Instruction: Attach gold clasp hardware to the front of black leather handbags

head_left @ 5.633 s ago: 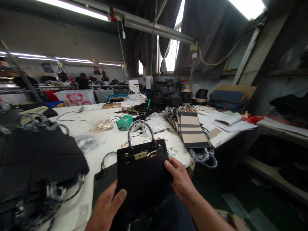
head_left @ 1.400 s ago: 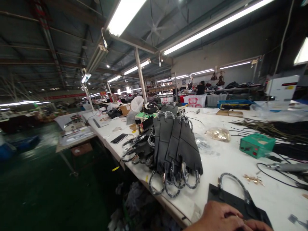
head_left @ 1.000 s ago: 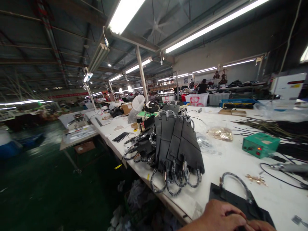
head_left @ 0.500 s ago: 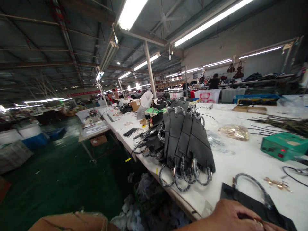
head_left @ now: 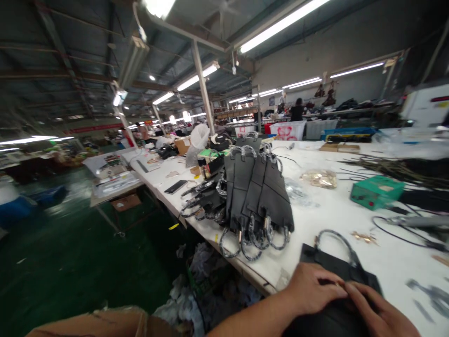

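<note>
My left hand (head_left: 314, 289) is closed, thumb and forefinger pinched on a small gold-coloured metal piece (head_left: 339, 283). From the other side my right hand (head_left: 380, 310) meets it with closed fingertips at the same piece. Its exact kind is too small to make out. Under both hands lies a black bag panel (head_left: 310, 254) with a plastic-wrapped curved handle (head_left: 338, 235). Several loose gold-coloured fittings (head_left: 365, 238) lie just beyond the panel. Part of the panel is covered by my hands.
A stack of black bag panels (head_left: 245, 187) with wrapped handles lies on the white table (head_left: 315, 215). Right of it are a bag of gold fittings (head_left: 319, 179), a green box (head_left: 377, 192) and a corded tool (head_left: 421, 221). Scissors (head_left: 431, 297) lie at the right.
The view has swung right and slightly down, so table objects appear further left. Both my hands now show more fully, together over the black panel.
</note>
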A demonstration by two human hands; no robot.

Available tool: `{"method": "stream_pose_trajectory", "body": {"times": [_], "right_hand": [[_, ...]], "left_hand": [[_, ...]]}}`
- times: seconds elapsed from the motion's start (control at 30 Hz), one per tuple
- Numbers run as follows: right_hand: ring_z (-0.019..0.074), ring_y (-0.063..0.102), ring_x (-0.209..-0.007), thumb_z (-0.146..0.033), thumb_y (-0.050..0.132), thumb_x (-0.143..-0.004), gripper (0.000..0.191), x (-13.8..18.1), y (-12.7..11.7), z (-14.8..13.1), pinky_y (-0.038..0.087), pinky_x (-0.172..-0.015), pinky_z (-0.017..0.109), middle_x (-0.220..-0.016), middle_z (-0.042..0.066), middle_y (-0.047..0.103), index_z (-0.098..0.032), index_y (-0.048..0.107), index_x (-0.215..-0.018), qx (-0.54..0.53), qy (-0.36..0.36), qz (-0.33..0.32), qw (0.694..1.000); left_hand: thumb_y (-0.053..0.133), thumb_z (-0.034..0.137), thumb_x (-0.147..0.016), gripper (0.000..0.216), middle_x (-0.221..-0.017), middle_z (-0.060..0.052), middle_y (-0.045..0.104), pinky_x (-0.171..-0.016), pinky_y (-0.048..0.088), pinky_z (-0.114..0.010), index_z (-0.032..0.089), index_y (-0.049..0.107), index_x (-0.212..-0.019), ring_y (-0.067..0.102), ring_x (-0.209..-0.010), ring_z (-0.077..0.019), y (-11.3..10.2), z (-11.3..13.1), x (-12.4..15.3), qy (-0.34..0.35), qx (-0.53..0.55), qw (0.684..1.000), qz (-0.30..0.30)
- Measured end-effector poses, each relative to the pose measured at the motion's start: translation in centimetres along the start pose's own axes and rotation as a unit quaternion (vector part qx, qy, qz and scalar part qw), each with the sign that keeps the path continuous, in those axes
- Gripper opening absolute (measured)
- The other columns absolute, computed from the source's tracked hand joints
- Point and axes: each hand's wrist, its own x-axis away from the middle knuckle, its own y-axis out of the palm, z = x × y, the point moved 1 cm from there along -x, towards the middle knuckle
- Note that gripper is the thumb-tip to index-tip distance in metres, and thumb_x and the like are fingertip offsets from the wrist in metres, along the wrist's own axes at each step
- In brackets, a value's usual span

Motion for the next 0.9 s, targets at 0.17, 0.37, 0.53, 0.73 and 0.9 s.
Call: {"method": "stream_pose_trajectory", "body": {"times": [0.17, 0.37, 0.53, 0.73, 0.9], "right_hand": [[0.0262, 0.068, -0.094, -0.052, 0.06, -0.081, 0.045, 1.6, 0.2, -4.5, 0.052, -0.09, 0.039, -0.107, 0.006, 0.073, -0.023, 0.069, -0.114, -0.062, 0.012, 0.026, 0.998], [0.0232, 0.066, -0.097, -0.043, 0.063, -0.083, 0.03, 0.9, 0.2, -4.4, 0.049, -0.093, 0.036, -0.105, 0.005, 0.073, -0.022, 0.074, -0.102, -0.075, -0.045, 0.023, 0.996], [0.0225, 0.066, -0.095, -0.042, 0.063, -0.084, 0.028, 0.9, 0.1, -4.3, 0.049, -0.092, 0.035, -0.101, 0.005, 0.073, -0.021, 0.073, -0.099, -0.109, -0.035, 0.026, 0.993], [0.0207, 0.068, -0.081, -0.046, 0.057, -0.088, 0.036, 0.5, 0.5, -3.2, 0.053, -0.073, 0.031, -0.099, 0.007, 0.071, -0.018, 0.066, -0.11, -0.173, 0.017, 0.067, 0.982], [0.0187, 0.068, -0.078, -0.047, 0.061, -0.086, 0.037, 0.2, 0.7, -2.4, 0.052, -0.071, 0.03, -0.096, 0.006, 0.07, -0.019, 0.064, -0.11, -0.189, 0.021, 0.097, 0.977]], "left_hand": [[0.064, 0.038, -0.081, 0.035, -0.104, -0.008, 0.075, -0.09, 0.051, -0.035, 0.016, 0.073, -0.107, 0.068, -0.095, -0.0228, -0.6, 0.9, -1.1, -0.011, 0.073, 0.997, -0.006], [0.064, 0.033, -0.081, 0.032, -0.102, -0.007, 0.075, -0.085, 0.054, -0.034, 0.016, 0.069, -0.108, 0.069, -0.09, -0.0213, -0.4, -0.7, -2.2, -0.014, 0.112, 0.993, -0.039], [0.063, 0.033, -0.083, 0.032, -0.102, -0.007, 0.074, -0.086, 0.054, -0.036, 0.018, 0.068, -0.111, 0.068, -0.09, -0.0212, -0.3, -0.6, -2.0, 0.027, 0.053, 0.997, -0.044], [0.066, 0.034, -0.08, 0.049, -0.132, -0.012, 0.058, -0.106, 0.038, -0.047, 0.018, 0.059, -0.125, 0.049, -0.122, -0.0316, -1.2, -0.4, -2.3, 0.076, -0.285, 0.947, 0.124], [0.07, 0.036, -0.076, 0.062, -0.133, -0.017, 0.056, -0.109, 0.031, -0.048, 0.013, 0.054, -0.131, 0.044, -0.127, -0.0351, -1.6, -0.9, -3.7, 0.01, -0.323, 0.94, 0.111]]}}
